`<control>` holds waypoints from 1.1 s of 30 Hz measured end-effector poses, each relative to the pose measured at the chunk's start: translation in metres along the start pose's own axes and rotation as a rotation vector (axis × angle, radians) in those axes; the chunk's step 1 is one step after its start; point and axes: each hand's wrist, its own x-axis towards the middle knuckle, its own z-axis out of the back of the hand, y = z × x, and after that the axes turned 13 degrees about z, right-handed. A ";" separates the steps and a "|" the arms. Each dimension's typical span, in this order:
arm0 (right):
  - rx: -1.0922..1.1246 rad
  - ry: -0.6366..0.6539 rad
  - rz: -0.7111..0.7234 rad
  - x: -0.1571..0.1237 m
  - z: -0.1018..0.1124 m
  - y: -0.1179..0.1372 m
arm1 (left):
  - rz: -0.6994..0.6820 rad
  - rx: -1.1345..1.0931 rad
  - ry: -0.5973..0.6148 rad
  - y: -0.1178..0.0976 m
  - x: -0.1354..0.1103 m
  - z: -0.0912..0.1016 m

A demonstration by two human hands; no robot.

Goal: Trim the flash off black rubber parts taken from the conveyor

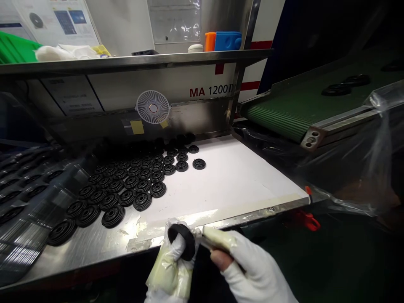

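1. The thick black rubber ring is held just over the near edge of the stainless-steel tabletop.
2. The left grip, a white glove smeared with cream-yellow paste, is closed around the ring's lower side.
3. The right grip, a white glove with a bare fingertip showing, is curled around a paste-coated pale cylindrical tool, whose tip is brought to the ring's rim.
4. The ring is judged light, soft and flexible. The paste is likely to make it slippery, so its outer rim, away from any smears, would be the surest place to take hold.
5. Ribbed black rubber discs are laid in rows on a white paper sheet.
6. It cannot be told how far the tool's tip reaches behind the ring, or whether paste coats the ring. The farthest discs are lost in shadow, and others at the left are veiled by clear plastic sheeting.
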 end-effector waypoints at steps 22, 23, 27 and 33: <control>-0.006 -0.050 0.069 0.005 -0.003 0.013 | 0.014 -0.113 0.238 -0.008 0.003 0.013; -0.002 -0.063 0.058 0.006 -0.005 0.015 | 0.003 -0.096 0.269 -0.008 0.002 0.012; -0.003 -0.078 0.005 0.010 -0.008 0.022 | -0.002 -0.030 0.296 -0.010 -0.003 0.006; 0.021 -0.038 0.013 0.010 -0.009 0.025 | -0.015 -0.020 0.313 -0.011 -0.003 0.005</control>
